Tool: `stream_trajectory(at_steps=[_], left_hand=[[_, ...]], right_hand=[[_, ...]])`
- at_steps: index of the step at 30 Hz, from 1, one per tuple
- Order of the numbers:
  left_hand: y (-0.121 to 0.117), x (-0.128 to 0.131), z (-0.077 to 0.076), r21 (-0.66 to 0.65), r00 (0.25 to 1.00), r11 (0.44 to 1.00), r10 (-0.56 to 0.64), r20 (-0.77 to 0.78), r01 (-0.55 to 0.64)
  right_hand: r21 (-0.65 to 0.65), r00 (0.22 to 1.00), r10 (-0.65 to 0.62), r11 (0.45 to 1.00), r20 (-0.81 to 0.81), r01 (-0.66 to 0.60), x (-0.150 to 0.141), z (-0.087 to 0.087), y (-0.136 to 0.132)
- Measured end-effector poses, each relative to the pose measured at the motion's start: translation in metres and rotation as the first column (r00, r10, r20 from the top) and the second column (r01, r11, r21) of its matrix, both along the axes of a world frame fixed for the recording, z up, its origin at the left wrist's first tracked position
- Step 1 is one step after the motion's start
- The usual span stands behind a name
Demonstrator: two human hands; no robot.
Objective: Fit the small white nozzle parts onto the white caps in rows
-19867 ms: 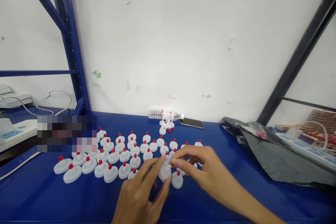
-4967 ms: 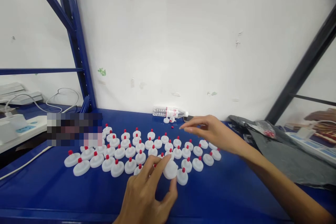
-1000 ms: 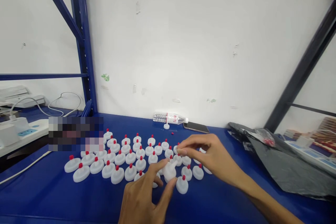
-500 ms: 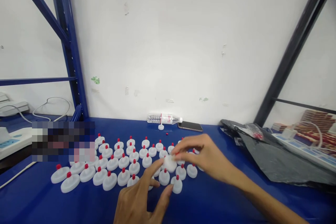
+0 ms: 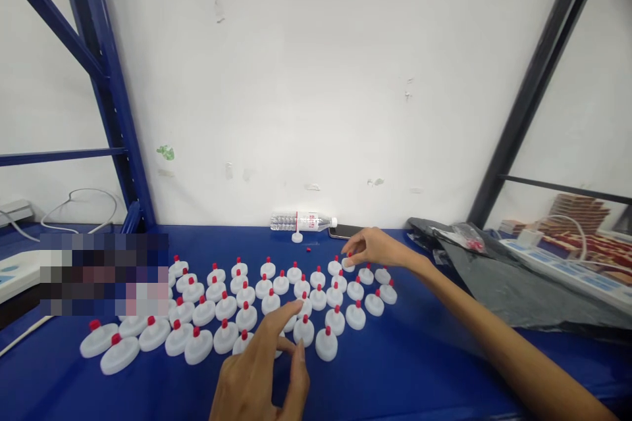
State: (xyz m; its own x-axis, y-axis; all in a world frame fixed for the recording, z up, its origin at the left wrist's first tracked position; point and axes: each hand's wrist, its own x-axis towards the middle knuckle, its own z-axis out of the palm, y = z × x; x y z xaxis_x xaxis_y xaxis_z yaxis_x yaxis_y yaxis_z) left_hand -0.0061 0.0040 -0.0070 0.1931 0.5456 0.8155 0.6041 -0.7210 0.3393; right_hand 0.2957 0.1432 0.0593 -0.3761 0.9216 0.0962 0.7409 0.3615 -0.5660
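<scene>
Many white round nozzle caps with red tips (image 5: 326, 345) stand upright in loose rows on the blue table. My right hand (image 5: 378, 248) is at the back right of the rows, its fingertips pinched on one white nozzle cap with a red tip (image 5: 348, 266). Its fingers partly cover that piece. My left hand (image 5: 261, 368) hovers at the front of the rows with thumb and fingers apart and nothing between them, hiding a few caps. Behind the rows are a white cap with no red tip (image 5: 297, 237) and a small loose red tip (image 5: 309, 250).
A clear plastic bottle (image 5: 302, 222) lies against the wall, beside a phone (image 5: 340, 231) partly behind my right hand. Grey plastic bags (image 5: 498, 289) and a power strip (image 5: 567, 276) are on the right. Another power strip (image 5: 24, 273) and a blurred patch are at left.
My right hand has moved away from my left, back and to the right, with a white nozzle cap. My left hand stays near its place, fingers apart. The view has shifted slightly.
</scene>
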Motion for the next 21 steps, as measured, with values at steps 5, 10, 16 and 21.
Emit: stream_trajectory(at_steps=[5,10,16,21], left_hand=[[-0.001,0.000,0.000,0.008,1.000,1.000,-0.001,-0.003,0.001],[-0.001,0.000,0.001,0.011,1.000,1.000,-0.003,-0.007,0.003],[-0.001,0.000,0.001,-0.010,1.000,1.000,-0.026,0.004,0.026],[-0.001,0.000,0.001,-0.019,0.999,1.000,-0.018,0.031,0.019]], right_hand=[[0.197,0.998,-0.042,0.980,0.039,0.033,-0.017,0.016,0.012],[0.232,0.970,-0.027,0.972,0.241,-0.031,-0.067,0.013,0.048],[0.261,0.964,-0.114,0.964,0.239,0.049,-0.110,0.002,0.089],[0.270,0.978,-0.075,0.963,0.193,0.021,-0.115,0.015,0.076]])
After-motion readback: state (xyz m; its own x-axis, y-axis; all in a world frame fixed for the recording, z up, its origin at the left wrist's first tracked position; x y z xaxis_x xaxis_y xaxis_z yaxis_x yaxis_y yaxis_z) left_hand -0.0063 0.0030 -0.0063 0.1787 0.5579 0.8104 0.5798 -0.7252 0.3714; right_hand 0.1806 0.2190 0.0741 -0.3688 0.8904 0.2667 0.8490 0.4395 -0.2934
